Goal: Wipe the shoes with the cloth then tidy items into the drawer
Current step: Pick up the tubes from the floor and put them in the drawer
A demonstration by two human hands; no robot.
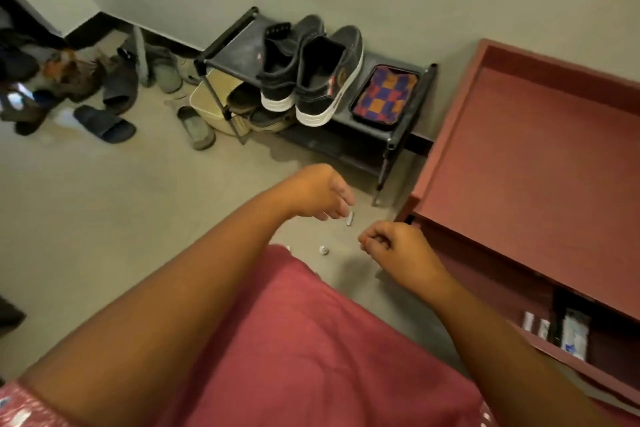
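Shoes (pixel 311 73) up on the black rack (pixel 228 48), heels out, side by side against the wall, and the checked cloth (pixel 388 95) lies flat in a dark tray (pixel 356 114) just beside them on the same shelf, so I'd call the wiping finished, though how clean those shoes are can't be judged from up here; now we're into the tidying, and it's floor work: the left hand (pixel 318 191) reaches down with fingers curled, fingertips right at a small pale capsule-shaped piece (pixel 350 219), and whether that piece is pinched or only touched I cannot tell; the right hand (pixel 394 246) is curled tight close by, perhaps around something tiny already gathered, but nothing shows inside it, so that grip is unclear too; between the hands, near the red-clad knee, a small round knob-like bit (pixel 323 250) sits loose on the floor, untouched; the red drawer (pixel 588 350) stands pulled out at the right edge under the red cabinet top (pixel 519 156), with a few packets already lying in it; so my read is late stage: at least two small pieces to lift, drop into that drawer, then close it
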